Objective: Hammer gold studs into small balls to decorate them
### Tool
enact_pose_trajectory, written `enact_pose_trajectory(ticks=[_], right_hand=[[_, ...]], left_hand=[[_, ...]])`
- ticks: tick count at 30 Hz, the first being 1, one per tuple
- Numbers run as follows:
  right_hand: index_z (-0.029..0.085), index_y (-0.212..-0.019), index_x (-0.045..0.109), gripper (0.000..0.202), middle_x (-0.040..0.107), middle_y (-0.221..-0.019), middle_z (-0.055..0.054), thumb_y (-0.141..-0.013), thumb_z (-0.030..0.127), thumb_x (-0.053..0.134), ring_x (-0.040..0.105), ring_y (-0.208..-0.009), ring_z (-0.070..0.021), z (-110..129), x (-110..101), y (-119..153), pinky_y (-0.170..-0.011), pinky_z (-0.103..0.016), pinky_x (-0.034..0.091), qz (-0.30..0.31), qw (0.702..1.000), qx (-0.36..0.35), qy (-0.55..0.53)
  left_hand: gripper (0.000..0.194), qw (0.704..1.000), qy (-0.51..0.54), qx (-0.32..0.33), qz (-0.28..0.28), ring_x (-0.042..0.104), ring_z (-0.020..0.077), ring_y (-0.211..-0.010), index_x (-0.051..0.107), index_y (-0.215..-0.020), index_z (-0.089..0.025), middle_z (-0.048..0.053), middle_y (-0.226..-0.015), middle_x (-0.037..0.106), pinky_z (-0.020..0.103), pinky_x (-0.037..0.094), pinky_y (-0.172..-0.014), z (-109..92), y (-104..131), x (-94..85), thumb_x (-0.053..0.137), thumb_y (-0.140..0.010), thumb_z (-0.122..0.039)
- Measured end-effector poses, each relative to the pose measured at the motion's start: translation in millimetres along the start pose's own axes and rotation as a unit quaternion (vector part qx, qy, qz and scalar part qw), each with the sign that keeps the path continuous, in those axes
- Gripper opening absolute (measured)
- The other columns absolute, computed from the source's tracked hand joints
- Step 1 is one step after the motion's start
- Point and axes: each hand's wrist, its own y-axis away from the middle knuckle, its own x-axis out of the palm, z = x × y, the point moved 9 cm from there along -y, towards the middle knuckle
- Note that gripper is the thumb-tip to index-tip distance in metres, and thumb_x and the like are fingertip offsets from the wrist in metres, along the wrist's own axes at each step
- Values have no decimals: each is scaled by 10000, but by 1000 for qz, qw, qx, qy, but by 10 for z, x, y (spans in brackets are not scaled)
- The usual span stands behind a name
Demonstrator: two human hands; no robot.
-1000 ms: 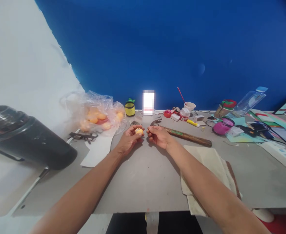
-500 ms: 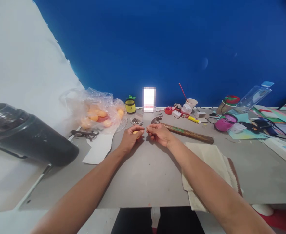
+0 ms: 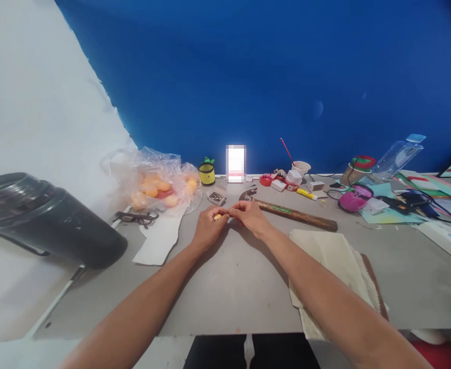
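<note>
My left hand [image 3: 210, 225] is closed around a small yellow-orange ball [image 3: 218, 217], which shows between its fingers. The fingertips of my right hand [image 3: 248, 218] are pinched and meet those of my left; whatever they hold is too small to make out. Just beyond the hands lies a small open box [image 3: 217, 197] with little metal pieces in it. To its right, a hammer [image 3: 294, 213] with a wooden handle rests on the grey table [image 3: 233, 287], its head close behind my right hand.
Clear bags of orange balls [image 3: 154, 185], glasses [image 3: 136, 218] and a dark tumbler [image 3: 83, 225] are at left. A folded cloth [image 3: 325, 251] lies under my right forearm. Small boxes, a paper cup [image 3: 301, 167], a pink pouch [image 3: 356, 198] and a power strip [image 3: 446, 243] stand farther right.
My hands have come together, so their fingertips now touch. The ball remains in my left hand. The whole view has shifted slightly, with the table items lower in the picture.
</note>
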Motion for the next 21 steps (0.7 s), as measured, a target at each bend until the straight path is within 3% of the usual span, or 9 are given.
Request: enact_pose_trajectory(ticks=[4,10,16,21], right_hand=[[179,-705,704,240,637,-614,14,-680,368,849,527,-588,-111,24,-15,-5,-504,-220,358,-2,1000,-20,13],[171,-690,711,261,624,-594,10,-678,373,876,509,-571,-107,18,-20,-2,-452,-207,316,2,1000,24,19],[168,-724,750,98,634,-596,17,-697,174,844,544,-584,-104,187,62,-40,-464,-198,349,19,995,35,87],[160,-672,747,125,637,-559,10,-667,91,851,513,-523,-91,228,74,-98,-454,-207,342,16,994,46,98]], left_hand=[[120,1000,-20,23,-4,658,216,-853,781,-816,-203,45,-887,729,329,503,-837,-61,15,4,668,-841,-235],[107,996,-51,68,-15,652,207,-875,741,-805,-197,45,-884,707,314,486,-840,-104,1,-2,648,-858,-198],[101,991,-67,111,-43,653,197,-875,695,-775,-203,28,-866,698,326,488,-841,-56,-79,-85,654,-858,-162],[111,986,-86,135,-36,646,192,-864,693,-789,-206,24,-867,681,328,491,-842,-52,-87,-69,643,-878,-164]])
